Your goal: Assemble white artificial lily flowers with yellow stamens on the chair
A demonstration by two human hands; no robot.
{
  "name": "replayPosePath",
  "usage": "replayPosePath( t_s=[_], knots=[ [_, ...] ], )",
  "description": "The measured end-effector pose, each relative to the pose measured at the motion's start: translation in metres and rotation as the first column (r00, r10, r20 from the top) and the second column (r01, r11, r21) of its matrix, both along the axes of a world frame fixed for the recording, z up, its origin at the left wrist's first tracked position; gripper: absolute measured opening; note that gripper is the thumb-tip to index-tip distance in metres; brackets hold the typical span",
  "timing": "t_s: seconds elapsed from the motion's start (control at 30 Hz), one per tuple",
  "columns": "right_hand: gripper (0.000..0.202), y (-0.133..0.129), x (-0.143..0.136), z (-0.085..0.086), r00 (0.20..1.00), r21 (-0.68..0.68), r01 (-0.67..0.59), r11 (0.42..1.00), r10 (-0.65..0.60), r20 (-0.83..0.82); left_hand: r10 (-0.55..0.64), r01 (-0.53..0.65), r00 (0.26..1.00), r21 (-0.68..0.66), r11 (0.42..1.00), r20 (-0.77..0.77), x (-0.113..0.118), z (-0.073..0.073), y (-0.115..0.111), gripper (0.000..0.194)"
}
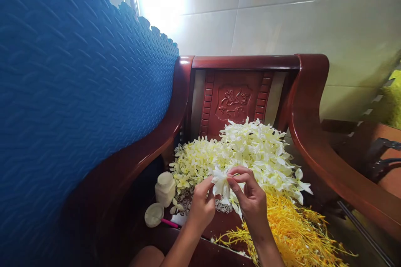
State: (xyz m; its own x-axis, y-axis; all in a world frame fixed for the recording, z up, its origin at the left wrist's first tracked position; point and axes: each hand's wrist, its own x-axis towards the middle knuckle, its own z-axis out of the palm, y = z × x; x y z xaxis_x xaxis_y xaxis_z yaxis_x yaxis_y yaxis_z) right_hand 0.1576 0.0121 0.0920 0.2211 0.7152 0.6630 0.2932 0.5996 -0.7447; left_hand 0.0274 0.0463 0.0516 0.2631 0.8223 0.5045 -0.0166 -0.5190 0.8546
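Note:
A white, many-petalled flower (221,186) is held between my two hands. My left hand (203,206) is closed, its fingertips on the left edge of the petals. Thumb and fingers of my right hand (252,196) pinch the flower's right side, where a bit of thin green stem shows. Behind them rises a heap of white-to-pale-yellow flowers (257,146) on the seat of a dark red wooden chair (313,150). Yellow-orange thread-like strands (294,233) lie in a pile beneath and beside my right forearm.
Left of my hands stand a white jar (165,190) and a round lid (153,214), a pink-handled tool (169,222) resting on it. Small pale ring-shaped pieces (223,206) lie before the flowers. A blue textured mat (94,66) stands along the left armrest.

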Motion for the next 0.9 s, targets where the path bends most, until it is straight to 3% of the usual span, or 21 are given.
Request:
replayPosePath(
  t_s=[0.2,0.43,0.7,0.9],
  knots=[
    [0.014,-0.0018,0.0003,0.0069,0.998,-0.05,0.023,0.998,-0.02,0.065,0.049,-0.046,0.998,0.073,0.996,-0.039,-0.0014,-0.0022,0.0028,0.021],
    [0.01,-0.0052,-0.0059,0.0085,0.992,-0.021,0.127,0.992,-0.127,-0.006,0.065,-0.058,0.997,0.139,0.989,-0.048,-0.0038,0.0052,0.0028,0.018],
    [0.006,-0.006,-0.0073,0.0054,0.995,0.035,0.101,0.994,-0.101,0.007,0.119,-0.103,0.99,0.194,0.975,-0.074,-0.0052,0.0018,0.0043,0.02],
    [0.004,-0.0036,-0.005,0.0047,0.994,0.078,0.097,0.992,-0.099,0.034,0.078,-0.065,0.995,0.186,0.98,-0.064,-0.0053,0.0052,0.0033,0.022]
  ],
)
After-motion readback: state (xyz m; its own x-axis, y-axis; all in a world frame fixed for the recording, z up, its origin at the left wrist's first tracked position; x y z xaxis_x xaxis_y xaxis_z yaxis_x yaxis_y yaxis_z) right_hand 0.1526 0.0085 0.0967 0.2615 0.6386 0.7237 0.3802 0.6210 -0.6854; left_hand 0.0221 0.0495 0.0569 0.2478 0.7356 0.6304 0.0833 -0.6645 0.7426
